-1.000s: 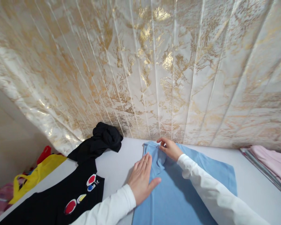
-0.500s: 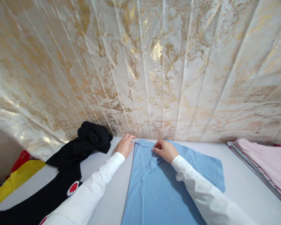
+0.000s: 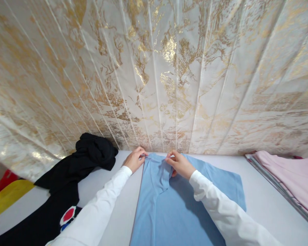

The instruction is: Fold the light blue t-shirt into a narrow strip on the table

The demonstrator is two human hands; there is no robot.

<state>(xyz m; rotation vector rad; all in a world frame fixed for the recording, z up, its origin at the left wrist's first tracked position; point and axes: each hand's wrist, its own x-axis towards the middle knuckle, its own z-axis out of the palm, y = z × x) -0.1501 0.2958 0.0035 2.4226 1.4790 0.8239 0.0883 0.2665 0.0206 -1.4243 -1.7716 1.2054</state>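
Note:
A light blue T-shirt (image 3: 179, 212) lies on the white table, its left edge running straight and one short sleeve spread to the right. At the top left corner of the shirt, my left hand (image 3: 135, 159) is closed, thumb and fingers pinching the cloth. My right hand (image 3: 180, 164) pinches the shirt near the collar and lifts that part slightly off the rest. Some fabric between the two hands is wrinkled. The fingertips of my right hand are partly hidden by the cloth.
A bunched black garment (image 3: 94, 150) with a red and white print lies on the left. Beyond it are a yellow cloth (image 3: 11, 196) and something red (image 3: 5, 181). Folded pink clothes (image 3: 290, 174) are stacked at the right. A gold-patterned curtain (image 3: 166, 85) hangs behind the table (image 3: 267, 198).
My right hand has raised the collar cloth a little. My left hand has closed on the shirt's corner. The view has shifted slightly to the right.

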